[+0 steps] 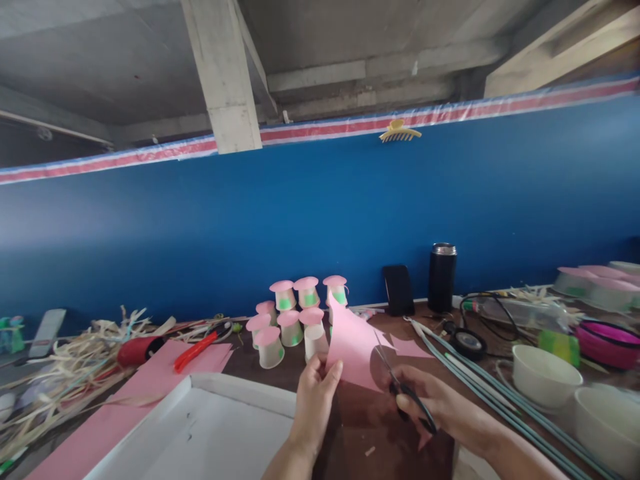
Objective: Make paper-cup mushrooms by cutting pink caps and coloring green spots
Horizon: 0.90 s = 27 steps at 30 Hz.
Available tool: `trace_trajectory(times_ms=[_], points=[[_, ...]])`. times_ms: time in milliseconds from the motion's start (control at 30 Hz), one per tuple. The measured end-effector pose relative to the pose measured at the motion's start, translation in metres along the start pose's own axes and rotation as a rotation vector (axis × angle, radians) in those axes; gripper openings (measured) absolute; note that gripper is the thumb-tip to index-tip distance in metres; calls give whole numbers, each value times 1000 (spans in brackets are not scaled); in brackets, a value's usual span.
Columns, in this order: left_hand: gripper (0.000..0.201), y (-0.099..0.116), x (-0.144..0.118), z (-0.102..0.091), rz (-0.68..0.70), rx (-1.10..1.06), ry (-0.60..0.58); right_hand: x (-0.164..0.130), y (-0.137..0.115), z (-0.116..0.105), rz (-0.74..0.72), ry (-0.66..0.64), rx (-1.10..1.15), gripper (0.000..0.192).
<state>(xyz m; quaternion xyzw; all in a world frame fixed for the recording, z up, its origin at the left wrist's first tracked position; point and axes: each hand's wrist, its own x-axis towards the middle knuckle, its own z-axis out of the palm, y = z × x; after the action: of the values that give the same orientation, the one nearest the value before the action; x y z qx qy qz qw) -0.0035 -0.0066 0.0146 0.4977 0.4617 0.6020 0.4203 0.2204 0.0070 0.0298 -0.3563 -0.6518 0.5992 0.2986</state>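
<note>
My left hand [315,400] pinches the lower edge of a pink paper sheet [353,347] and holds it upright over the brown table [360,433]. My right hand [435,407] grips black-handled scissors [400,390], whose blades are in the paper's right side. A pointed pink offcut [407,347] hangs off to the right of the cut. Just behind the paper stands a cluster of small white cups with pink caps and green bands [293,317].
A white tray [200,433] lies at front left beside a pink sheet [145,393] and red-handled pliers [195,351]. Straw strips [70,373] pile at far left. A black flask [442,277], phone [398,290], tape roll [467,343], long rods [480,383] and white bowls [545,375] sit right.
</note>
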Motion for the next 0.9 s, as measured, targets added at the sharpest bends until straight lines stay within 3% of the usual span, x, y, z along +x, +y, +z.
trace_trajectory(times_ms=[233,433,533,900], points=[[29,-1,-2,1,-10,-47,-148,2,0,1,-31,27,-4,35],[41,0,-1,-2,-54,-31,-255,6,6,0,-94,90,-161,36],[43,2,-1,-3,-85,-50,-312,7,9,1,-58,116,-236,39],[44,8,-2,-1,-121,-138,-61,15,30,1,-30,115,-340,21]])
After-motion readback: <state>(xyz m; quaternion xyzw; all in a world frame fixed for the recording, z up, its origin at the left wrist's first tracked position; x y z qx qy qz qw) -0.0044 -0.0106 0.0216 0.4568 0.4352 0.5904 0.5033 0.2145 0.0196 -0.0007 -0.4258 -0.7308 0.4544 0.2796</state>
